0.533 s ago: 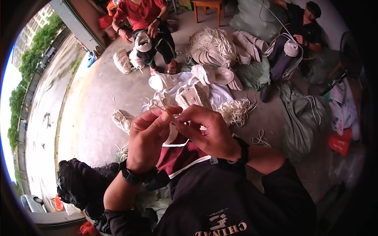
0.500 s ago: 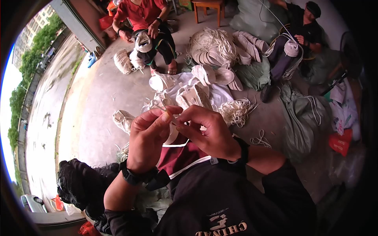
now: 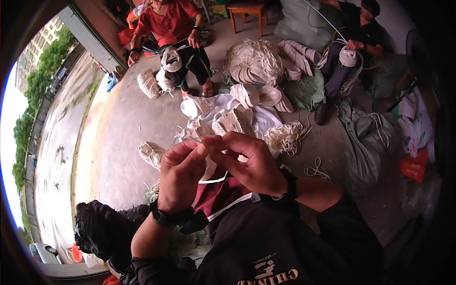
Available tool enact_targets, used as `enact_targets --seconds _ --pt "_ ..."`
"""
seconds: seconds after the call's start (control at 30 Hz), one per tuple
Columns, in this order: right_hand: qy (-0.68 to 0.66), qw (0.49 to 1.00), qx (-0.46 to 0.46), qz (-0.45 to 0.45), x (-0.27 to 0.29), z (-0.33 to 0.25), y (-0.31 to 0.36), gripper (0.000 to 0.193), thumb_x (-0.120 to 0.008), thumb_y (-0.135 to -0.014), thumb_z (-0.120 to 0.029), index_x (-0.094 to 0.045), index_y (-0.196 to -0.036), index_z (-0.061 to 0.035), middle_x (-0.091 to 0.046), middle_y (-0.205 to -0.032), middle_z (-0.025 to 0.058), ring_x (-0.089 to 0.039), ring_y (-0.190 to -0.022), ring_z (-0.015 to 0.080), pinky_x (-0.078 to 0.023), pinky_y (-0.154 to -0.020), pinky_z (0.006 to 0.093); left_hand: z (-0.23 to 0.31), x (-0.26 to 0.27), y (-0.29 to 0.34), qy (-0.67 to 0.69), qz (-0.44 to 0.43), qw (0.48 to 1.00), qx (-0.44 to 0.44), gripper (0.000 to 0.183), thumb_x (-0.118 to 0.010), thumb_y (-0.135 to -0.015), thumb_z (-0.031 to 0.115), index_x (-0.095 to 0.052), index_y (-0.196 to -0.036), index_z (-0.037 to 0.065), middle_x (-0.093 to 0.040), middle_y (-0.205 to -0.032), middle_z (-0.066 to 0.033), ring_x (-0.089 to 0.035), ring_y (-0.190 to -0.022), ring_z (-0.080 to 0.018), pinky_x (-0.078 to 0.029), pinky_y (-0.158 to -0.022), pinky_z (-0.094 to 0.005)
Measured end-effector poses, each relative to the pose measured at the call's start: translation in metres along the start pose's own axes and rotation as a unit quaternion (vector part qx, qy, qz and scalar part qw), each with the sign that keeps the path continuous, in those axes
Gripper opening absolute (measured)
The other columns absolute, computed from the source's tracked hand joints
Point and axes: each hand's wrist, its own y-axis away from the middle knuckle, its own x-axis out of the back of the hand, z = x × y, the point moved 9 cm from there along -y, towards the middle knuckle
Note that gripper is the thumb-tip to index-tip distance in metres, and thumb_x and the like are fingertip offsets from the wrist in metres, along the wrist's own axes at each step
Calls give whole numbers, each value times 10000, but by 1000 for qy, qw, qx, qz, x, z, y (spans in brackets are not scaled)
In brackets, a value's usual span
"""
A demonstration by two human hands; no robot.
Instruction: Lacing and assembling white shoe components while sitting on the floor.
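My left hand (image 3: 183,168) and my right hand (image 3: 249,160) meet in front of my chest, thumbs and fingertips pinched together. A thin whitish lace end (image 3: 195,139) pokes out at the left fingertips. The right fingertips press against the same spot, and most of what lies between the hands is hidden. Behind and below them, partly covered, shows an off-white fabric piece (image 3: 209,168) like a shoe upper. Just beyond my hands lie more off-white shoe uppers (image 3: 232,121) in a loose pile on a white cloth.
A tangle of white laces (image 3: 286,137) lies right of the pile. Farther back is a large heap of laces and stacked uppers (image 3: 259,61). Two people sit opposite, one in a red shirt (image 3: 171,23). A grey-green sack (image 3: 363,147) lies at right; black bundled material (image 3: 107,228) at left.
My hands have come slightly closer together at the fingertips, still pinched. The person in red has moved their hands apart, away from the white piece on their lap.
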Motion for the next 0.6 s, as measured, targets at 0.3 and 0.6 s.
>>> enact_targets --seconds 0.3,0.6 --pt "39 999 -6 -5 6 -8 0 146 -658 -904 -109 -662 -1014 -13 -583 -730 45 -513 -603 74 -416 -536 255 -4 -6 -2 28 -10 999 -12 97 -609 -932 100 -685 -948 43 -675 -1143 -115 -417 -582 14 -327 -510 -161" --pt "22 999 24 12 7 -9 1 153 -653 -903 -104 -667 -1028 -17 -621 -778 52 -534 -620 66 -429 -548 248 -9 -5 -1 25 2 1000 -8 149 -614 -928 88 -683 -1046 29 -669 -1163 -121 -431 -592 10 -350 -524 -166"
